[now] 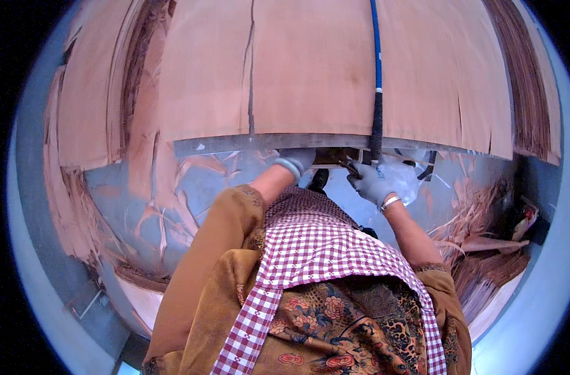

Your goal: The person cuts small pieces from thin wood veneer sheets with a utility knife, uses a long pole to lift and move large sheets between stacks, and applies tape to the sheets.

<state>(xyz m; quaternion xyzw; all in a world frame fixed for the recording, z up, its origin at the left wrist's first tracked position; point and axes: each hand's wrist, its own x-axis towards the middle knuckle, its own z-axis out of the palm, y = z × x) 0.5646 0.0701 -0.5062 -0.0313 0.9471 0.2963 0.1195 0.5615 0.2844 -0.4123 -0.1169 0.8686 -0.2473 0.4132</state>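
In a grey glove, my left hand [299,159] reaches to the front edge of the bench, its fingers hidden beneath that edge. Beside it an open box or drawer [332,156] with a dark inside shows under the edge. My right hand [373,184], also gloved, is closed around a small dark tool [349,167] whose kind I cannot make out. Just above this hand lies the black grip of a long blue rod [378,94], which runs away across a wide sheet of wood veneer [310,75]. A clear plastic bag [405,180] hangs right of the hand.
A metal strip [235,144] lines the bench's front edge. Stacked veneer [525,81] stands at the right, with more veneer [91,100] at the left. Torn veneer scraps [166,219] litter the floor on the left, and others [466,231] lie heaped on the right.
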